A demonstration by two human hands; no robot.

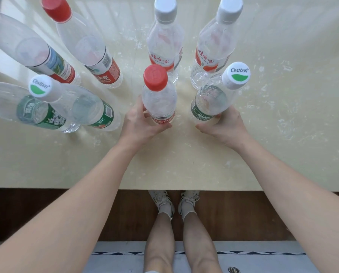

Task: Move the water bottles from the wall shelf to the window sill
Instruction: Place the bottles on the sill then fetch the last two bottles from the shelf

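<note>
Several clear water bottles stand upright on the cream window sill. My left hand grips the base of a red-capped bottle in the middle. My right hand grips the base of a green-labelled bottle with a white Cestbon cap, just to the right. Both held bottles rest on or just above the sill. Behind them stand two white-capped bottles with red labels.
On the left stand two red-capped bottles and two green-labelled bottles. The sill's front edge runs across at mid-frame. Below it are dark wood floor, my legs and a pale rug.
</note>
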